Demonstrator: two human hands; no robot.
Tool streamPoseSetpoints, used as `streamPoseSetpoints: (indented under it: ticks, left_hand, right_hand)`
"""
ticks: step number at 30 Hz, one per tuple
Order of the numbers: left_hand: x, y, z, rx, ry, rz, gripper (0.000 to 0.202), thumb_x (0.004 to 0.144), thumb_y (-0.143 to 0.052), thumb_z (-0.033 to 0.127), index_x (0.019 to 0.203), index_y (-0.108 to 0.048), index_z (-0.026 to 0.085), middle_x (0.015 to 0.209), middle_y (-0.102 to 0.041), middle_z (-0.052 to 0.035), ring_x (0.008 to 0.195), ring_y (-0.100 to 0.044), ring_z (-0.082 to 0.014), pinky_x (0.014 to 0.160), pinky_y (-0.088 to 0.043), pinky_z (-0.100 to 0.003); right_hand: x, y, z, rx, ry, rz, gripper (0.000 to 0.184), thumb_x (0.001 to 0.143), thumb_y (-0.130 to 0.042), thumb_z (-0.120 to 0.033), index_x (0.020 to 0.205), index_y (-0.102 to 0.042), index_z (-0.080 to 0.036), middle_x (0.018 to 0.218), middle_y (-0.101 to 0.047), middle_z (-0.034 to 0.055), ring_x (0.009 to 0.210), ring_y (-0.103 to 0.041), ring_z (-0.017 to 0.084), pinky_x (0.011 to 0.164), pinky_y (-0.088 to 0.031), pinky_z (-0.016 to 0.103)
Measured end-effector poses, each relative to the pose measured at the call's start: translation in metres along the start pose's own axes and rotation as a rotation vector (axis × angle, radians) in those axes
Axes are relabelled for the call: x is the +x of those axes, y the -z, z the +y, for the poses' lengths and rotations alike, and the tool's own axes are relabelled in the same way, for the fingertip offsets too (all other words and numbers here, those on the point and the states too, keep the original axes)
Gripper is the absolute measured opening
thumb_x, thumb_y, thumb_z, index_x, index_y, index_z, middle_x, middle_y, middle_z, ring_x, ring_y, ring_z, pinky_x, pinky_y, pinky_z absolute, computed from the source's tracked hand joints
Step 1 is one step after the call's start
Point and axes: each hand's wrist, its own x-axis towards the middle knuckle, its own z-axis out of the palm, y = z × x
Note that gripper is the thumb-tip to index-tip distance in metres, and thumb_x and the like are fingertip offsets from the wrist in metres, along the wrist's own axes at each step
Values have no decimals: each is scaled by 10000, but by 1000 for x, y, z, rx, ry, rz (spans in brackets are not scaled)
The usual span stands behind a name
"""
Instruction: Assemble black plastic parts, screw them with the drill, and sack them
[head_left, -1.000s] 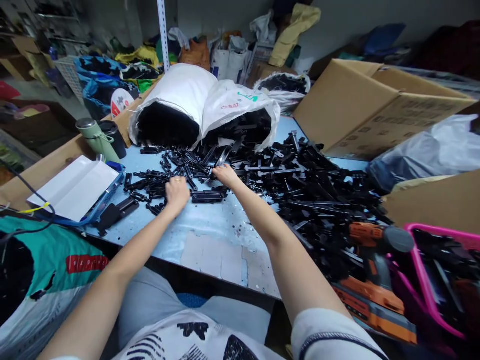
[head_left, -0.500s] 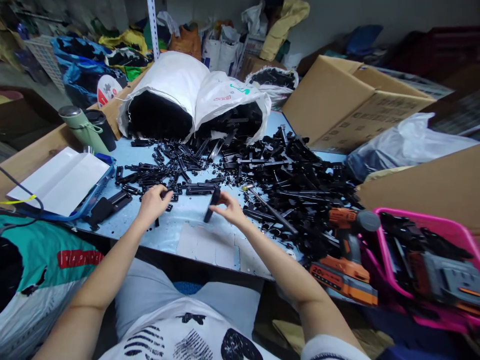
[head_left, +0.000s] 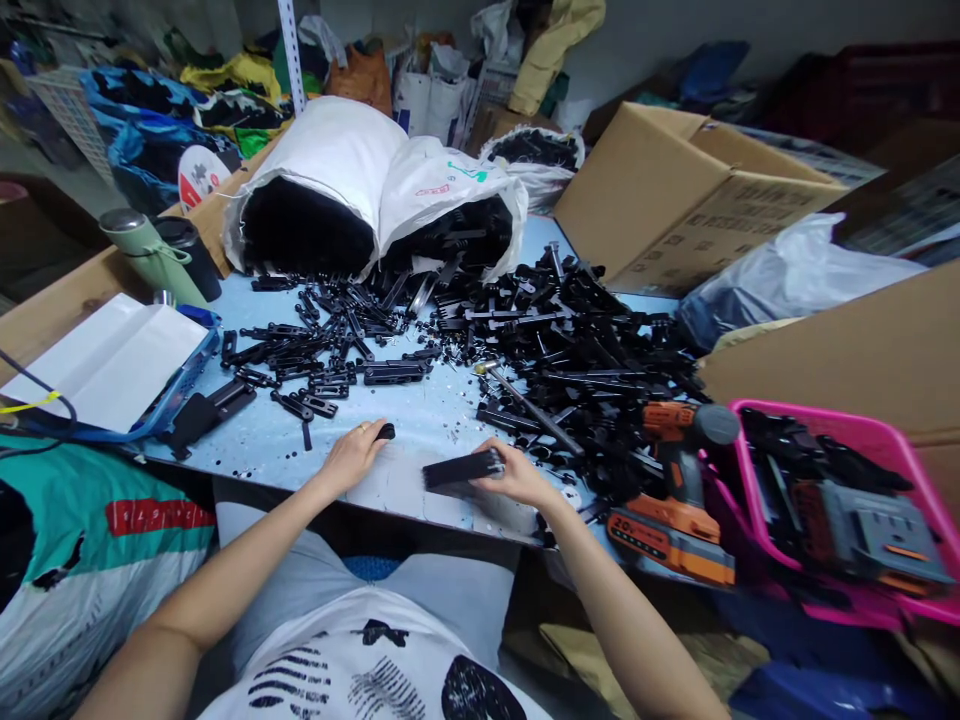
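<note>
My right hand (head_left: 519, 474) is closed round one end of a long black plastic bar (head_left: 459, 469), which it holds level just above the near edge of the blue table (head_left: 420, 415). My left hand (head_left: 357, 455) sits to the left of the bar, fingers pinched on a small black plastic piece (head_left: 385, 432). A wide pile of black plastic parts (head_left: 570, 350) covers the table beyond both hands.
Two white sacks (head_left: 360, 190) of black parts lie open at the back. An orange cordless drill (head_left: 671, 500) lies right of my right hand, beside a pink basket (head_left: 832, 500). Cardboard boxes (head_left: 690, 200) stand far right. A green bottle (head_left: 146, 255) and white tray (head_left: 105, 360) sit left.
Both hands drew back from the pile toward the table's near edge. My right hand brought a long black bar with it and turned it level; my left picked up a small piece.
</note>
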Motion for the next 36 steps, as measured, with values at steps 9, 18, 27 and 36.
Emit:
streamPoseSetpoints:
  ticks: [9,18,27,36]
  left_hand:
    - [-9,7,17,-423,173,57,410,944,-330,290,1292,-492,145,1013,-613,-84,730,-611,-140,794,-504,-320]
    - [-11,1,53,-650,138,57,410,925,-417,319,1293,-511,167,945,-620,-59,535,-531,-76,615,-493,-245]
    - [-11,10,49,-367,-11,130,345,906,-459,265,1215,-584,173,1010,-627,-86,934,-601,-193,842,-487,-324]
    - [-12,4,66,-372,-80,369,350,935,-419,242,1254,-548,180,954,-584,-86,844,-587,-160,760,-498,-291]
  right_hand:
    - [13,-50,-23,-559,304,-30,465,867,-538,-445,1288,-506,-250,1150,-600,111,1067,-543,264,924,-397,459]
    - [55,-90,-68,556,-152,415,535,855,-460,-563,1182,-609,-167,875,-650,58,678,-599,154,651,-495,297]
    - [46,-81,-75,554,86,115,520,903,-427,-483,1363,-443,-239,981,-556,48,615,-530,80,512,-490,220]
    - [45,-71,-90,257,287,217,465,939,-421,-375,1389,-398,-261,1049,-559,65,580,-513,66,583,-503,234]
